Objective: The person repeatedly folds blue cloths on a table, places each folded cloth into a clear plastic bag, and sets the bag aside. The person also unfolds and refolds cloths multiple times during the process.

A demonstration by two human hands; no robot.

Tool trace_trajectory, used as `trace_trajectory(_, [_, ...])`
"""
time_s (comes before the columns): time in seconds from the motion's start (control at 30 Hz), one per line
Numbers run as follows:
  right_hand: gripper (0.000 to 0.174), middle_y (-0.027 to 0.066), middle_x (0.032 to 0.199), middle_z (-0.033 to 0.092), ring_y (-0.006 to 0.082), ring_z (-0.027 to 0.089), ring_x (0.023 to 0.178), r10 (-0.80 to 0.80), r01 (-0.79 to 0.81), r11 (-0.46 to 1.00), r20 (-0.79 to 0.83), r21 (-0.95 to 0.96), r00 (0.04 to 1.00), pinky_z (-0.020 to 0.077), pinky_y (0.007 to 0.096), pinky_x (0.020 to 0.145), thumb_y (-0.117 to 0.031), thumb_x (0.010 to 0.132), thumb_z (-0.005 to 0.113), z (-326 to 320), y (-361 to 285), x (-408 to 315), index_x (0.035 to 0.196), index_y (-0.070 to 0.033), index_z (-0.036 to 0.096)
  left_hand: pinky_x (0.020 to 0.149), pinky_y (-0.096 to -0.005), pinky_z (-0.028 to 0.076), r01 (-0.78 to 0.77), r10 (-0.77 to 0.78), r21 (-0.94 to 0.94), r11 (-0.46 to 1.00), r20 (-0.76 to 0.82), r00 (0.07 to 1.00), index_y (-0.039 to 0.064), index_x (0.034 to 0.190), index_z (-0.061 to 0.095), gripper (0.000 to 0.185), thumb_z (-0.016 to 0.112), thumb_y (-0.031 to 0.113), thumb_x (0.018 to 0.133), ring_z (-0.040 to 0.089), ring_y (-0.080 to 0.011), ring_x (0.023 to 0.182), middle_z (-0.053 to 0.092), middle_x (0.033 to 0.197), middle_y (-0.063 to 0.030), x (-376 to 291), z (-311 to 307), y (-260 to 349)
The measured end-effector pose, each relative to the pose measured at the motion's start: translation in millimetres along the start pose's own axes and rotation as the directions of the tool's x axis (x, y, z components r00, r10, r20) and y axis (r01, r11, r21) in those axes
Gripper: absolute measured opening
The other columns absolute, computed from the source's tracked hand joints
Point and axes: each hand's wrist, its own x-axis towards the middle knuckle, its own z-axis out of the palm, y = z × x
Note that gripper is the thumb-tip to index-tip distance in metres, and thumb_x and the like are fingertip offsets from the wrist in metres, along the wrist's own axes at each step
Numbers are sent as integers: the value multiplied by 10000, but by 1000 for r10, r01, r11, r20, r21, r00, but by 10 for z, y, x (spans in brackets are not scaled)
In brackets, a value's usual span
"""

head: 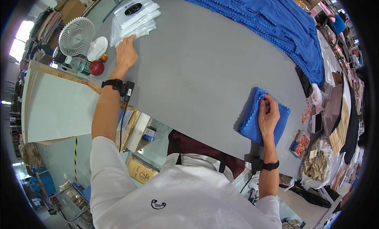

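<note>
My left hand [126,53] reaches to the near edge of a stack of clear plastic bags [134,20] at the table's upper left; its fingertips touch the lowest bags, and whether they pinch one is unclear. A black oval object [133,9] lies on the stack. On the right, my right hand [269,115] rests on a folded blue cloth [251,125] with a scalloped trim, its thumb and fingers at the upper trimmed edge. Both lie on the grey tabletop [189,69]. A large pile of similar blue cloth [266,19] spreads across the far right.
Left of the bags stand a white fan [77,36], a plastic bottle [78,64] and a red apple [96,68]. Along the right edge are a black phone [303,81], a small box of pinkish pieces [301,143] and a plastic bag of beige tags [316,165].
</note>
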Motion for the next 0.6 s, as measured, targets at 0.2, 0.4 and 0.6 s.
trace_trajectory(0.2, [220, 42, 900, 615, 108, 484, 656, 3, -2, 1000, -8, 28, 1000, 448, 272, 618, -57, 985, 706, 14, 29, -4, 1204, -32, 712, 982, -475, 482, -142, 143, -15, 990, 65, 988, 181, 1340, 674, 505, 589, 11, 872, 615, -339, 1129, 640, 1214, -120, 58, -115, 25])
trace_trajectory(0.4, [212, 63, 926, 647, 127, 520, 646, -34, 34, 999, -52, 5, 998, 466, 281, 603, -30, 971, 705, 10, 53, 21, 1183, -35, 714, 943, -443, 513, -245, 249, -55, 968, 80, 965, 174, 1259, 730, 425, 596, 22, 886, 614, -333, 1089, 635, 1109, -132, -87, -228, 306])
trace_trajectory(0.6, [255, 106, 964, 709, 234, 682, 739, -355, 354, 934, -228, -48, 906, 547, 324, 613, 64, 893, 710, 103, -249, 26, 1106, -74, 740, 894, -417, 524, -259, 310, -402, 878, 65, 949, 85, 1125, 730, 231, 664, 61, 905, 634, -331, 1025, 651, 1097, -121, -627, -247, 1118])
